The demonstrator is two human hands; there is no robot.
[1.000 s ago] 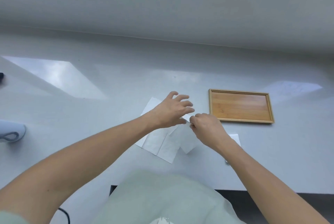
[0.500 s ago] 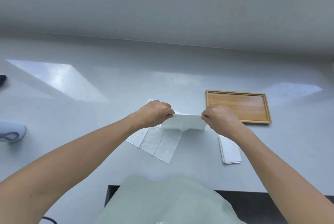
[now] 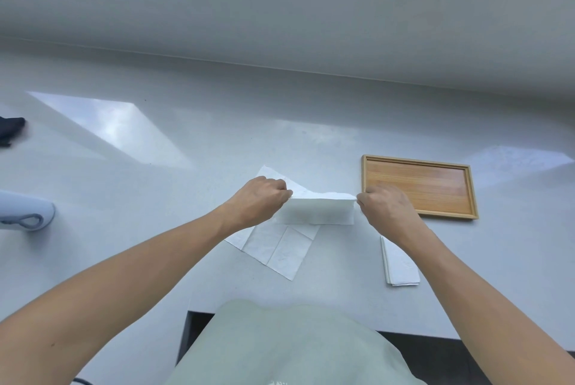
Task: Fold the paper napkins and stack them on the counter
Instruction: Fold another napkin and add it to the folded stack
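A white paper napkin [image 3: 315,211] hangs above the counter, stretched flat between both hands. My left hand [image 3: 259,199] pinches its upper left corner and my right hand [image 3: 384,205] pinches its upper right corner. Beneath it, several unfolded white napkins [image 3: 275,247] lie spread on the white counter [image 3: 186,151], partly hidden by my left wrist. A small stack of folded napkins [image 3: 399,265] lies to the right, close to my right forearm.
A shallow wooden tray [image 3: 418,187] sits just behind my right hand. A pale blue appliance [image 3: 26,210] rests at the left edge, with a dark object [image 3: 9,129] farther back. The counter's front edge runs just ahead of my body.
My hands met over the spread napkins, picked one up and drew apart, stretching it between them. It now hangs a little wider and higher than half a second ago.
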